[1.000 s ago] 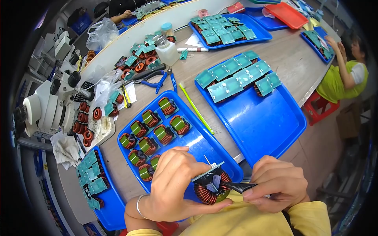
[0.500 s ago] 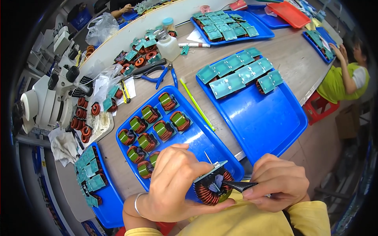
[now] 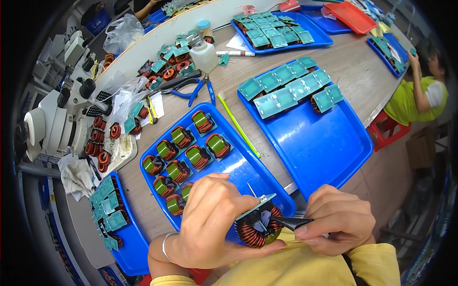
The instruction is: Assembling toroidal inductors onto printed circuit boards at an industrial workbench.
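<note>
**Coil held over the near tray**

A copper-wound coil [image 3: 257, 228] is clamped in the left hand [image 3: 212, 224] above the blue tray's [image 3: 243, 164] near corner; black tweezers [image 3: 291, 222] (tips on the coil) are pinched in the right hand [image 3: 336, 219].

A long wooden workbench [image 3: 353, 62] runs across a brightly lit workshop (a red stool [image 3: 381, 133] stands beside it).

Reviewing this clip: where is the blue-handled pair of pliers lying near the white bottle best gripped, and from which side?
Grip the blue-handled pliers across both handles, coming from above on the side toward the blue tray. The handles splay open toward that tray and lie flat on the table, while the head points into the clutter of coils by the white bottle.
</note>
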Demonstrator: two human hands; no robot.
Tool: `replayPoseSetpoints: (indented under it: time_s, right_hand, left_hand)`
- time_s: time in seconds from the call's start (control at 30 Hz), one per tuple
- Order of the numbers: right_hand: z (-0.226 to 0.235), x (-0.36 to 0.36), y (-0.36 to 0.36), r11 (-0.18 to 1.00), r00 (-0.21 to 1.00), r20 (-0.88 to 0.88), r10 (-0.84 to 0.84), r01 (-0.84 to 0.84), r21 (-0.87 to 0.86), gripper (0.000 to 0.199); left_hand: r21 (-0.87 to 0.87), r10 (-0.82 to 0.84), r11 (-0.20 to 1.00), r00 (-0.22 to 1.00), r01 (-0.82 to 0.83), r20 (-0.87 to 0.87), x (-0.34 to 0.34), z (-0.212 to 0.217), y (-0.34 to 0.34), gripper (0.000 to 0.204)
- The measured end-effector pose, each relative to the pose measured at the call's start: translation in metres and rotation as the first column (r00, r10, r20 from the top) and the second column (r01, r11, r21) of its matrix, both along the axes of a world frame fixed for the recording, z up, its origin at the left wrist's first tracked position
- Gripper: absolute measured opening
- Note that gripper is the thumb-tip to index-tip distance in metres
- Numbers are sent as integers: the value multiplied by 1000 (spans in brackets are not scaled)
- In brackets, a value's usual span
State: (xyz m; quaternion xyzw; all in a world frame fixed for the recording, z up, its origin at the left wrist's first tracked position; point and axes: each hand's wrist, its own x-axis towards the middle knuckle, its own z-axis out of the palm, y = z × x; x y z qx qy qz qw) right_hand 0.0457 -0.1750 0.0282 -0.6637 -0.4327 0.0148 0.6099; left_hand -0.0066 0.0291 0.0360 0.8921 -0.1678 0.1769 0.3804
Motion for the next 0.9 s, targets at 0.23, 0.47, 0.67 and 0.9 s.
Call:
replayPoseSetpoints:
  time_s: [0.23, 0.47, 0.67, 0.9]
  right_hand:
    - [0, 0, -1, 1000, 1000, 2, -4, 4, 0, 17]
    - [0, -1, -1, 1000, 1000, 2, -7, 7, -2, 16]
    - [0, 0, -1, 1000, 1000, 9, 0, 0, 0, 16]
    - [-3, 1, -15, 981, 983, -79, -167, 174, 89, 12]
  left_hand:
    - [0, -6, 1000, 1000, 6, -3, 1, -1, 0, 58]
    - [6, -8, 1000, 1000, 8, -10, 1, 0, 0, 58]
    - [5, -16, 1000, 1000, 16, -15, 2, -1, 1, 58]
    - [-35, -53, 998, 998, 54, 31, 5, 1, 1, 52]
